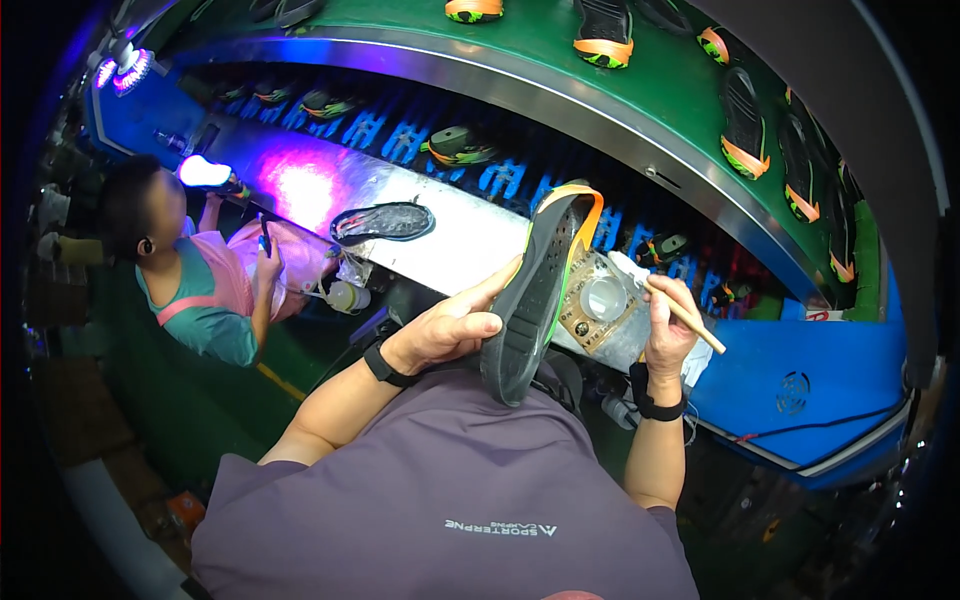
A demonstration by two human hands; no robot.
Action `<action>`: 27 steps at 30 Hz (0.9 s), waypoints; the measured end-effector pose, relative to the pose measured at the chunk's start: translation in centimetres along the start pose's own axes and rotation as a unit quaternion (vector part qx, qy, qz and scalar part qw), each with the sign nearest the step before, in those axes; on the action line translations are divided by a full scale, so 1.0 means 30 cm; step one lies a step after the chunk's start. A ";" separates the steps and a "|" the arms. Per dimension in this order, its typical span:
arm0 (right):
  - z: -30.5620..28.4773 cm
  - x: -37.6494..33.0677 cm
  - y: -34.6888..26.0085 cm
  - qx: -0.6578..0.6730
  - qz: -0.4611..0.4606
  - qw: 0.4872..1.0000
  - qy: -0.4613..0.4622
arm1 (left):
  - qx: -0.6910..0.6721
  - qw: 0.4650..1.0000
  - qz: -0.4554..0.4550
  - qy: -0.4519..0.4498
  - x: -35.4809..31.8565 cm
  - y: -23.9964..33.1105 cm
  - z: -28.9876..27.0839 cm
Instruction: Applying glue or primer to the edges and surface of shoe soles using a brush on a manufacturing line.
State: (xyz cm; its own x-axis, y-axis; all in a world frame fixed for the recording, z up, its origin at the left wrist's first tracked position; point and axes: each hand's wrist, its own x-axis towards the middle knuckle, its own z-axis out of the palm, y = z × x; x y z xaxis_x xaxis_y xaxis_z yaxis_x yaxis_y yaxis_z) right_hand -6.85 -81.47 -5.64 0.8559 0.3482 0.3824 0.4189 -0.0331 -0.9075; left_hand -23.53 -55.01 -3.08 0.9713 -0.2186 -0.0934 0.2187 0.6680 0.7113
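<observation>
My left hand [445, 328] grips a black shoe sole [535, 290] with an orange and green rim, tilted upright in front of my chest. In my right hand [672, 335] is a brush [706, 334] with a light wooden handle; its pale head is close to the sole's right side, and a gap shows between them. Below the brush head, a clear round bowl [604, 298] rests on a brown board [590, 335] on the metal bench. Farther left on the bench lies a dark sole or insole [383, 222].
Beyond the metal bench [470, 236], a row of blue racks [405, 142] carries several soles. Above runs a green conveyor [500, 50] with more soles. A co-worker [205, 270] sits at left near a glowing lamp. A blue machine panel [800, 380] stands at right.
</observation>
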 end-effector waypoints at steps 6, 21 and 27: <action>0.041 0.141 -0.091 -0.052 -0.053 0.994 -0.083 | 0.065 0.998 -0.009 0.012 0.006 0.008 0.015; 0.056 0.101 -0.083 -0.027 0.001 0.999 -0.045 | 0.127 0.992 0.003 -0.025 0.055 0.009 0.002; 0.057 0.094 -0.105 -0.061 -0.055 0.990 -0.114 | 0.125 0.992 0.018 -0.012 0.080 0.036 0.017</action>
State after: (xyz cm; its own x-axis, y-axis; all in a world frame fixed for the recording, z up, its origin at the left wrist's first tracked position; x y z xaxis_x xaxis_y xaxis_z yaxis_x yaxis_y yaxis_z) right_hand -6.28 -78.79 -2.00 0.7173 0.5587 0.4163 0.5520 -0.0911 -0.8288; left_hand -21.00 -55.17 -2.18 0.9750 -0.2163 -0.0509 0.1514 0.4789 0.8647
